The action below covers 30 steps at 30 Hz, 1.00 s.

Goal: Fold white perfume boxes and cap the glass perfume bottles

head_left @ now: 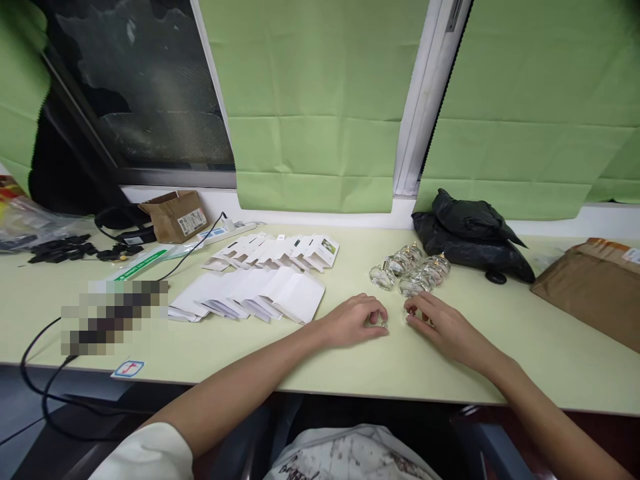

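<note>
My left hand (pixel 356 321) is closed in a pinch over the table, and a small clear piece (pixel 384 325) shows at its fingertips. A short gap to the right, my right hand (pixel 440 327) pinches something small, partly clear, whose kind I cannot make out behind the fingers. Just beyond both hands several round glass bottles (pixel 383 277) with gold-coloured necks lie in two rows, like perfume bottles. To the left of my hands lie overlapping white paper sleeves (pixel 295 293), and behind them a row of white cartons (pixel 320 252) with open ends.
Black plastic bags (pixel 465 230) lie behind the bottles, and a brown cardboard package (pixel 595 287) is at the right. Along the back left are a small brown box (pixel 177 217), a power strip (pixel 227 231) and black parts (pixel 63 250). Cables hang over the left front edge.
</note>
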Each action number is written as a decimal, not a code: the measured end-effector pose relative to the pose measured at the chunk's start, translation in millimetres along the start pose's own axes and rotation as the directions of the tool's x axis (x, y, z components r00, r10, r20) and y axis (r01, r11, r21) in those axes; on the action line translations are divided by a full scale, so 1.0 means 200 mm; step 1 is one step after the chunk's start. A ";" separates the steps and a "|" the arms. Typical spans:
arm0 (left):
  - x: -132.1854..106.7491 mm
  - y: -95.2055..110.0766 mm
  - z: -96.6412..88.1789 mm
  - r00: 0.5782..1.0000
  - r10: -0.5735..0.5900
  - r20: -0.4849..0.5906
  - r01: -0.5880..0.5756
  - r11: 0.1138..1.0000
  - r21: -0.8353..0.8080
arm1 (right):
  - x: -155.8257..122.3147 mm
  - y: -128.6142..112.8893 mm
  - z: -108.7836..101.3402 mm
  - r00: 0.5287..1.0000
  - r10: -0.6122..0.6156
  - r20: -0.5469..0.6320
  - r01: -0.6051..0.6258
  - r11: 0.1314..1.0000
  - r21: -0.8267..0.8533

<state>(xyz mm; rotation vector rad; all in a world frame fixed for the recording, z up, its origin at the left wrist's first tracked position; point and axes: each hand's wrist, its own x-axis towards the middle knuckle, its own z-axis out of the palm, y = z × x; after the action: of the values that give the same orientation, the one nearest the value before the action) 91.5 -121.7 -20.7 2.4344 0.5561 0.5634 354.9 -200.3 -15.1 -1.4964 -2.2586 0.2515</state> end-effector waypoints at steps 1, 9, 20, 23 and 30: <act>0.01 0.00 0.00 1.000 0.002 -0.001 -0.002 1.000 -0.001 | 0.00 0.00 0.00 1.000 0.011 -0.010 -0.011 1.000 -0.009; 0.03 0.00 0.06 0.995 -0.088 -0.041 0.077 0.972 -0.220 | 0.04 0.02 0.07 0.978 0.135 -0.157 -0.141 0.990 -0.026; 0.03 -0.08 -0.01 0.933 -0.252 -0.259 0.182 0.947 -0.265 | -0.04 -0.10 0.11 0.999 -0.051 0.008 0.051 0.998 -0.032; 0.03 -0.10 -0.01 0.924 -0.271 -0.270 0.208 0.948 -0.240 | -0.04 -0.08 0.11 0.999 -0.039 -0.003 0.039 0.998 -0.046; 0.02 -0.08 -0.01 0.925 -0.270 -0.266 0.219 0.953 -0.209 | -0.05 -0.01 0.04 0.999 0.033 -0.027 -0.034 0.999 -0.037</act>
<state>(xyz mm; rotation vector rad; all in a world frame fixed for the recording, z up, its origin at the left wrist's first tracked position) 90.2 -106.2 -28.0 2.0867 0.8809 0.8337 352.8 -208.7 -24.5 -1.5489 -2.2306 0.1996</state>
